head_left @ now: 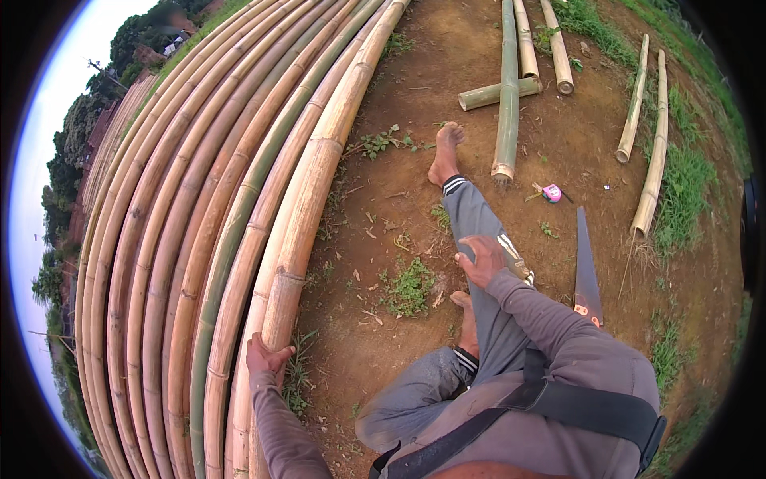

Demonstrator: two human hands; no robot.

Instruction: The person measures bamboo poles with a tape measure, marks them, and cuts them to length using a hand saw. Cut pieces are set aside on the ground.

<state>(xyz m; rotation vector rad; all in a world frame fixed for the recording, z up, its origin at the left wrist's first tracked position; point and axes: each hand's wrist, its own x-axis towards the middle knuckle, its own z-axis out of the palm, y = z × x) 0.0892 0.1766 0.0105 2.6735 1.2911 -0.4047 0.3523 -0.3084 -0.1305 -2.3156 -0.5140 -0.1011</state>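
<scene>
Against the nearest thick bamboo pole [275, 319] of a long row at my left, my left hand [268, 356] rests with its fingers apart. My right hand [483, 259] lies spread on my stretched-out leg, over grey trousers [476, 215], and holds nothing. I am sitting low, one leg extended and the other bent. To the right of that leg a handsaw [586, 267] with a dark blade and an orange handle lies on the ground. Farther off is a pink tape measure [552, 193], near the cut end of a green bamboo pole [507, 120].
Under the green pole a short bamboo piece [483, 96] lies crosswise. Two more poles [556, 48] end close by, and two thin bamboo lengths [656, 160] lie at the far right beside grass [688, 180]. Bare brown soil [383, 231] with weeds [409, 287] separates me from the row.
</scene>
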